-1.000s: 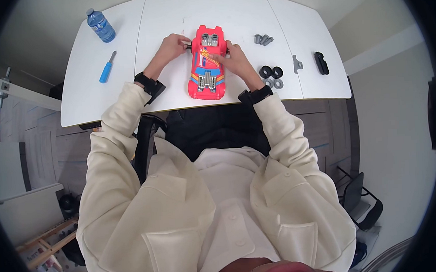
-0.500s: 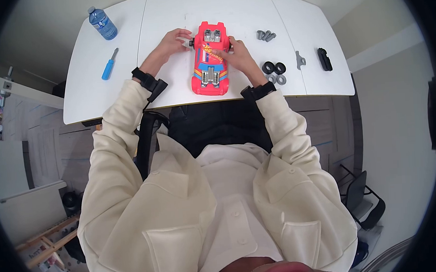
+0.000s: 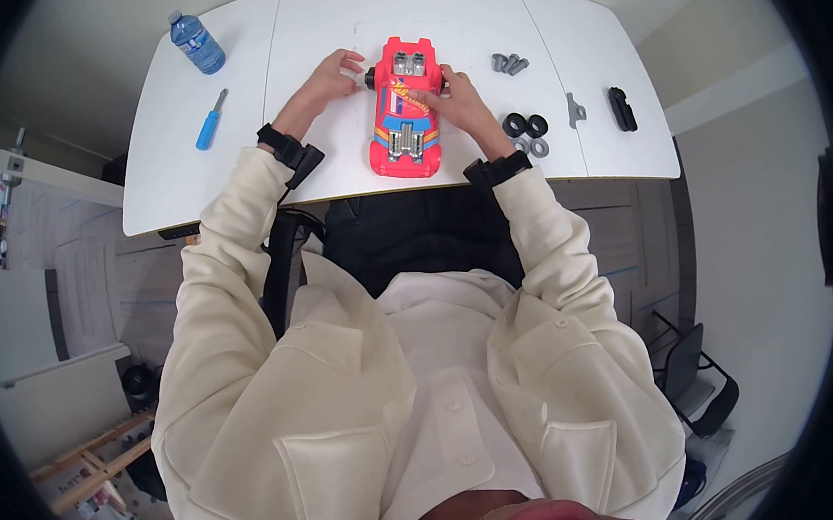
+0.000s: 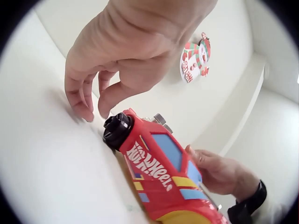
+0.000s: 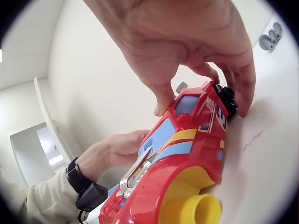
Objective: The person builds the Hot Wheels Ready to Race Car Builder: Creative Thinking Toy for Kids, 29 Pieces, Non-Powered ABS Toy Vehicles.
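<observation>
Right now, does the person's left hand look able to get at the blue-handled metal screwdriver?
Probably yes. The left hand looks empty, and the blue-handled metal screwdriver lies uncovered off to its left, with only bare white tabletop between them.

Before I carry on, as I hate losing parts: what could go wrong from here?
The left hand is off the black wheel beside it, so a push from the right hand opposite might work that wheel loose. The black rings lie near the right sleeve, so a careless sweep could scatter them.
</observation>
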A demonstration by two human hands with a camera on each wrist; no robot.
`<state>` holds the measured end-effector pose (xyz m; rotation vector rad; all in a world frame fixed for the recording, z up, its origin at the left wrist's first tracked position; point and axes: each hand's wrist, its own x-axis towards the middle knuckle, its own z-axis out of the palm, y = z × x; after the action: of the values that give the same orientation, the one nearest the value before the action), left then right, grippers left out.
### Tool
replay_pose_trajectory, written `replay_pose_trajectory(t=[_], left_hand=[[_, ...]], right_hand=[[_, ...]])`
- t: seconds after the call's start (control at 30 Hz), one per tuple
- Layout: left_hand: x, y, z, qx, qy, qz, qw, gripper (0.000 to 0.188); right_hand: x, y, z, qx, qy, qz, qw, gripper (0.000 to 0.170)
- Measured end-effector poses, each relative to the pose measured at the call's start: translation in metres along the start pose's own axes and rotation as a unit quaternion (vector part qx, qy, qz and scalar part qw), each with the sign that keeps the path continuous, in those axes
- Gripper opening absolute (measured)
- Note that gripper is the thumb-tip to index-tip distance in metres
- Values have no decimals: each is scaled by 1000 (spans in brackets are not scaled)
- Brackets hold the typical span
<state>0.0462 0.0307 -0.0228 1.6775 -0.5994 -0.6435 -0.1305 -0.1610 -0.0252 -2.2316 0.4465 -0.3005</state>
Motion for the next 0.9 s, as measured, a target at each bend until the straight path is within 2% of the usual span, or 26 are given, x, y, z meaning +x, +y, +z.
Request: replay_pose_trajectory(t=[0.07, 0.1, 0.17, 0.2, 0.3, 0.4, 0.47, 0.6, 0.7, 0.77, 0.9], left_hand=[[1, 0, -4, 93, 25, -31, 995, 19], [3, 0, -4, 94, 25, -32, 995, 19], [5, 4, -2, 76, -42, -94, 992, 21], [8, 2, 2, 76, -41, -95, 992, 21], [17, -13, 13, 61, -54, -62, 995, 21], [12, -15, 22, 81, -4, -19, 997, 20], [10, -18, 25, 33, 20, 3, 999, 19], [16, -22, 15, 39, 17, -2, 999, 20], [15, -21, 7, 12, -9, 9, 1000, 29], [7, -10, 4, 12, -14, 64, 998, 30], [11, -10, -10, 45, -8, 22, 999, 33]], right_hand=[[1, 0, 0, 1, -1, 7, 1000, 89], [1, -1, 0, 0, -3, 13, 1000, 89], [1, -2, 0, 6, -5, 17, 1000, 89], [1, -2, 0, 11, -7, 21, 1000, 89], [-1, -5, -1, 18, -8, 15, 1000, 89], [-1, -6, -3, -9, -13, 13, 1000, 89], [-1, -5, -3, -3, -13, 10, 1000, 89], [-3, -5, -2, 7, -5, 4, 1000, 89], [-4, -5, -2, 6, 2, 2, 1000, 89], [-3, -4, -3, 11, -5, 10, 1000, 89], [5, 8, 3, 38, -10, 3, 999, 90]])
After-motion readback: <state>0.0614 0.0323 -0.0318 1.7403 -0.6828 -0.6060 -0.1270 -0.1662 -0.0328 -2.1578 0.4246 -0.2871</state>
